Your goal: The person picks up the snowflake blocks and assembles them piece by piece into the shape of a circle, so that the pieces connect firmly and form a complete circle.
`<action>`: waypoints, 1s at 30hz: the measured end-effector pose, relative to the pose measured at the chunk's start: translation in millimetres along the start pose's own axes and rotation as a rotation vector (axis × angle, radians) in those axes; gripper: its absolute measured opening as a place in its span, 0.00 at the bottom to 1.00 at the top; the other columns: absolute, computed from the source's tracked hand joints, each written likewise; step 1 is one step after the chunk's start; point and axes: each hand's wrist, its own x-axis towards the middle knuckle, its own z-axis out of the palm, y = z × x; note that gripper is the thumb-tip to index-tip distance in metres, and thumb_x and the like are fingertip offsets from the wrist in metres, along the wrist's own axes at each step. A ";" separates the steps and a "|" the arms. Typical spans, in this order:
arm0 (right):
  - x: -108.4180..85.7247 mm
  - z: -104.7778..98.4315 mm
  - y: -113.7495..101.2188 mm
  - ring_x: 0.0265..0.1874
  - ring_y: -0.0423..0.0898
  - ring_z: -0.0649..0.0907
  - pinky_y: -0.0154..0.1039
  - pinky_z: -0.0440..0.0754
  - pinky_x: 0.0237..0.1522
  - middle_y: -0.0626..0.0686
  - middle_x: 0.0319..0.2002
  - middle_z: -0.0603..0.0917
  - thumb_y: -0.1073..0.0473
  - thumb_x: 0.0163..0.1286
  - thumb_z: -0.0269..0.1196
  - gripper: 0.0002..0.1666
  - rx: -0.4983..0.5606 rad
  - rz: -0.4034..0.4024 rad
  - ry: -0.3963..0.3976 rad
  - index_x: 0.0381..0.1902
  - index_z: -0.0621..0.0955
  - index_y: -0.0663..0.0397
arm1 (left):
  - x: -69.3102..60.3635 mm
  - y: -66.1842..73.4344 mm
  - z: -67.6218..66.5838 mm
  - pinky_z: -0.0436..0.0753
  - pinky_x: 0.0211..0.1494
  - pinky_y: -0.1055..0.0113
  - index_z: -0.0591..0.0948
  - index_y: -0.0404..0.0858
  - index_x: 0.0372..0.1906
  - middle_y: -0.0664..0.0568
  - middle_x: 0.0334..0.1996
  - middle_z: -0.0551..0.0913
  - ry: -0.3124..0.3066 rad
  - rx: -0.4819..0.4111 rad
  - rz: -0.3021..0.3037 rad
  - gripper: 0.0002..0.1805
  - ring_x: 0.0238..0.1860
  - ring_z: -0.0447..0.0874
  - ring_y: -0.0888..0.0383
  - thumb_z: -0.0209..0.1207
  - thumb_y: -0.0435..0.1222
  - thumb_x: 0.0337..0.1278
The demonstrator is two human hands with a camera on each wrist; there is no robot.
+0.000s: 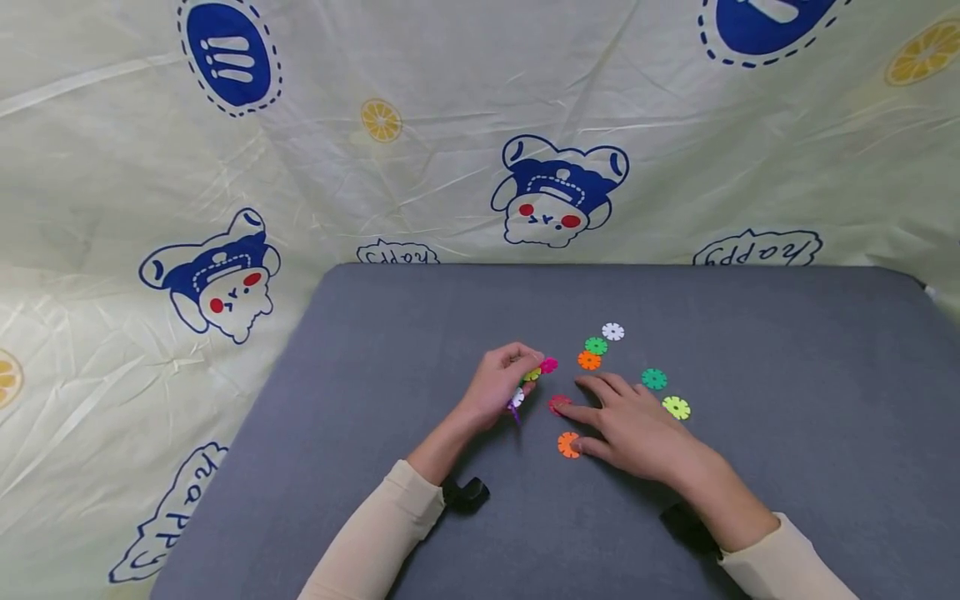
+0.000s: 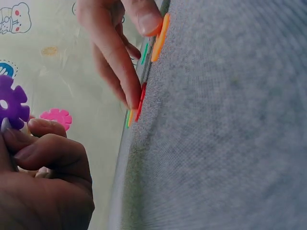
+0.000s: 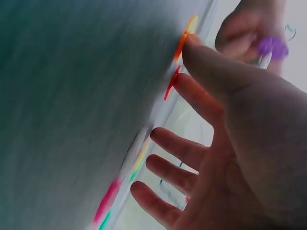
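My left hand (image 1: 501, 382) grips a chain of joined flower-shaped discs; a pink disc (image 1: 549, 365) sticks out at its far end, a white disc (image 1: 517, 397) and a purple disc (image 2: 11, 103) at the near end. The palm side hides part of the chain. Spread over the table, my right hand (image 1: 637, 425) touches a red disc (image 1: 558, 405) with the index finger, its thumb at the edge of an orange disc (image 1: 568, 445). In the right wrist view the other fingers of that hand (image 3: 211, 124) are spread apart.
Beyond the right hand lie a white disc (image 1: 612, 332), a green disc (image 1: 596, 346) and another orange disc (image 1: 589, 360). To its right are a darker green disc (image 1: 654, 379) and a yellow-green disc (image 1: 677, 407). A patterned sheet (image 1: 435, 192) hangs behind the grey table (image 1: 300, 467).
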 end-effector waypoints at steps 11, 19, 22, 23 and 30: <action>-2.1 -2.8 36.6 0.59 0.60 0.70 0.63 0.68 0.57 0.58 0.60 0.73 0.48 0.65 0.65 0.29 0.253 0.181 0.089 0.64 0.76 0.44 | 0.1 -7.6 0.6 0.69 0.23 0.72 0.81 0.33 0.38 0.49 0.17 0.74 -0.037 0.009 -0.058 0.12 0.17 0.68 0.60 0.60 0.39 0.62; -7.4 -12.0 60.8 0.56 0.57 0.73 0.62 0.69 0.56 0.58 0.56 0.77 0.48 0.70 0.60 0.25 0.475 0.334 0.175 0.59 0.77 0.56 | 2.5 -10.8 1.7 0.68 0.21 0.72 0.80 0.28 0.41 0.49 0.15 0.72 -0.046 0.003 -0.065 0.12 0.16 0.67 0.60 0.58 0.36 0.64; -10.7 -16.3 69.6 0.57 0.59 0.72 0.64 0.68 0.56 0.59 0.57 0.76 0.47 0.70 0.59 0.27 0.462 0.342 0.186 0.59 0.77 0.57 | 3.0 -10.9 2.0 0.67 0.21 0.72 0.80 0.28 0.41 0.48 0.15 0.72 -0.032 0.036 -0.064 0.11 0.16 0.66 0.60 0.57 0.35 0.65; -11.4 -17.5 71.9 0.58 0.60 0.71 0.64 0.66 0.57 0.60 0.57 0.75 0.46 0.70 0.59 0.27 0.441 0.340 0.184 0.59 0.77 0.57 | 3.1 -11.5 2.1 0.66 0.20 0.72 0.80 0.29 0.41 0.49 0.15 0.72 -0.026 0.048 -0.062 0.11 0.15 0.66 0.60 0.58 0.36 0.65; -10.8 -19.6 81.4 0.60 0.64 0.68 0.66 0.62 0.59 0.64 0.59 0.73 0.45 0.70 0.58 0.29 0.372 0.351 0.140 0.60 0.76 0.59 | 1.2 -13.6 2.8 0.64 0.17 0.72 0.82 0.35 0.39 0.50 0.14 0.72 -0.029 0.068 -0.037 0.11 0.14 0.64 0.61 0.59 0.40 0.63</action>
